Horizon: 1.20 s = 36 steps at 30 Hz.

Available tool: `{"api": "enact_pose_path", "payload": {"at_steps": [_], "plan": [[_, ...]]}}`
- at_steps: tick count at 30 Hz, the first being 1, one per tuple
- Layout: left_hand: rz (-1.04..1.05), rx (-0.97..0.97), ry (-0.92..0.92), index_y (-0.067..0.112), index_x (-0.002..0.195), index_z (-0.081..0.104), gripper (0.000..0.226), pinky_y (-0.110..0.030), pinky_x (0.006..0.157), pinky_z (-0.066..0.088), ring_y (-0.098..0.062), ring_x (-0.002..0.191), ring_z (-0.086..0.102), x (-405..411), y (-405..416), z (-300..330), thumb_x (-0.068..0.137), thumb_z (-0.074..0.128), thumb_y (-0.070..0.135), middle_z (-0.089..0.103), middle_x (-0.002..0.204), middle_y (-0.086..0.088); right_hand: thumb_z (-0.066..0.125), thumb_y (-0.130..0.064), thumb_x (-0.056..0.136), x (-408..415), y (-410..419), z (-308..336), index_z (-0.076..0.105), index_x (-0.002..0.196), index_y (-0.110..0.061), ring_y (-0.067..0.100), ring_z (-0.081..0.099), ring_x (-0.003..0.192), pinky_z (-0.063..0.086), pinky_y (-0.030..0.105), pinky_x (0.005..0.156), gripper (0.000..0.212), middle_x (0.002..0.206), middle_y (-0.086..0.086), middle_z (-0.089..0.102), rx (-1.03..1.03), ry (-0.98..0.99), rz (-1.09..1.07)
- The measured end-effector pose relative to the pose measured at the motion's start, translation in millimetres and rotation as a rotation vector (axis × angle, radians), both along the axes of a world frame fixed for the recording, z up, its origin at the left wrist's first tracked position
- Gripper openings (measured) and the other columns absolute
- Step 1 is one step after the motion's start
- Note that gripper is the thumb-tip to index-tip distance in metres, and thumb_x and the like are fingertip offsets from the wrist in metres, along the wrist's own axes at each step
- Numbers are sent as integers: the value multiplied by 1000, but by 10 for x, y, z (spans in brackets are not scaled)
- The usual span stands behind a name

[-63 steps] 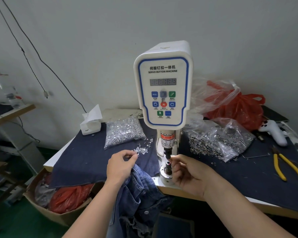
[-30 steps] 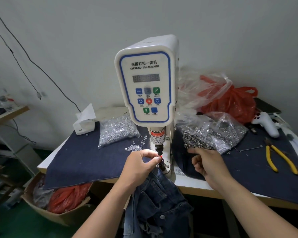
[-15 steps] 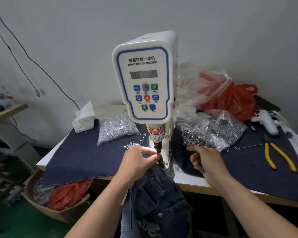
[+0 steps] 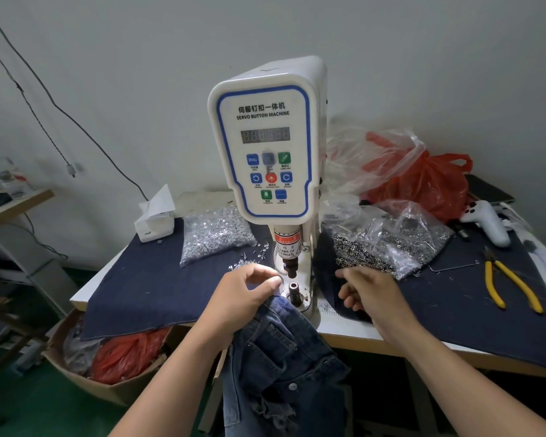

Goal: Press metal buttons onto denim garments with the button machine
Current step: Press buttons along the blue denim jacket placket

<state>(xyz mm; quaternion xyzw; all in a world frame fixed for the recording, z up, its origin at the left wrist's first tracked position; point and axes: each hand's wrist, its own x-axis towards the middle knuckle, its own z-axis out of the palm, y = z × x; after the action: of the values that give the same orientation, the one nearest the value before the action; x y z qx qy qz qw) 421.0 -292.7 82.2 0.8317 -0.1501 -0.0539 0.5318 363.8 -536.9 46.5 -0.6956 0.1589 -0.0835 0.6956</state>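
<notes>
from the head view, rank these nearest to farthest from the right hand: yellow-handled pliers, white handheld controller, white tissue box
From the right hand:
1. Yellow-handled pliers, to its right on the dark cloth.
2. White handheld controller, farther right and back.
3. White tissue box, far left, beyond the machine.

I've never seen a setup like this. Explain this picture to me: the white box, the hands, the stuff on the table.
One view, from a camera worn on the person's head, looking down. The white box is a servo button machine; its punch hangs over a small die. The left hand holds a denim garment beside the die. The right hand, fingers loosely curled, is near a bag of metal rings. Another bag of silver buttons and yellow pliers lie on dark cloth.
</notes>
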Motion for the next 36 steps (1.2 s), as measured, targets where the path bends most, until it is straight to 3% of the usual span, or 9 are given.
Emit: {"api": "enact_pose_path", "payload": {"at_steps": [3, 6, 8, 12, 16, 19, 24, 30, 36], "plan": [[-4, -149, 208, 32, 88, 77, 6, -38, 88, 56, -14, 85, 70, -39, 92, 39, 94, 78, 35, 77, 93, 3, 70, -34, 95, -201, 142, 77, 75, 108, -25, 6, 66, 82, 54, 23, 73, 16, 97, -4, 76, -247, -93, 215], [-79, -385, 431, 26, 89, 75, 11, -37, 75, 55, -21, 78, 67, -92, 101, 109, 88, 79, 37, 72, 96, -10, 79, -75, 66, -350, 335, 114, 55, 130, -46, -10, 60, 103, 43, 10, 79, 74, 118, -27, 64, -601, -20, 557], [-108, -532, 497, 20, 95, 74, 18, -34, 73, 58, -23, 80, 68, -119, 103, 159, 86, 79, 35, 70, 96, -8, 79, -76, 65, -361, 413, 167, 56, 128, -45, -9, 60, 104, 48, 16, 82, 74, 119, -25, 64, -713, 56, 686], [-155, -440, 387, 18, 95, 72, 37, -31, 71, 56, -18, 76, 65, -146, 173, 203, 84, 82, 51, 65, 91, -3, 74, -43, 88, -339, 281, 283, 72, 110, -23, 6, 71, 101, 55, 38, 96, 30, 107, -4, 77, -489, 66, 724], [-297, 60, 123, 35, 107, 72, 43, -23, 84, 51, -10, 95, 69, -122, 329, 199, 80, 69, 68, 74, 104, 7, 72, -22, 91, -367, 179, 298, 73, 115, -11, 27, 71, 112, 57, 38, 98, 26, 117, 11, 76, -42, 100, 721], [-511, 315, 240, 26, 112, 76, 40, -41, 95, 56, -14, 98, 72, -118, 352, 156, 83, 82, 54, 77, 108, -6, 74, -13, 88, -330, 146, 338, 73, 113, -1, 26, 73, 101, 59, 37, 93, 27, 112, 18, 76, 63, 146, 693], [-528, -165, 436, 1, 129, 68, 40, -48, 110, 49, -34, 118, 66, -113, 366, 1, 90, 76, 8, 67, 130, -29, 72, -21, 90, -270, 126, 428, 74, 111, 0, 29, 70, 99, 56, 40, 92, 29, 113, 22, 74, -51, 208, 745], [-406, -419, 523, -5, 132, 63, 43, -43, 99, 55, -38, 115, 64, -101, 193, -173, 97, 66, 19, 65, 130, -32, 76, -51, 88, -87, 19, 525, 68, 66, -22, 9, 54, 64, 41, 25, 65, 37, 68, -3, 62, -393, 249, 672], [-246, -448, 457, 7, 127, 72, 35, -46, 103, 55, -43, 120, 68, 68, 5, -172, 96, 62, 18, 71, 126, -25, 70, -41, 92, 132, 47, 376, 60, 58, -23, 13, 48, 61, 36, 29, 65, 41, 63, 2, 53, -239, 129, 501]]}}
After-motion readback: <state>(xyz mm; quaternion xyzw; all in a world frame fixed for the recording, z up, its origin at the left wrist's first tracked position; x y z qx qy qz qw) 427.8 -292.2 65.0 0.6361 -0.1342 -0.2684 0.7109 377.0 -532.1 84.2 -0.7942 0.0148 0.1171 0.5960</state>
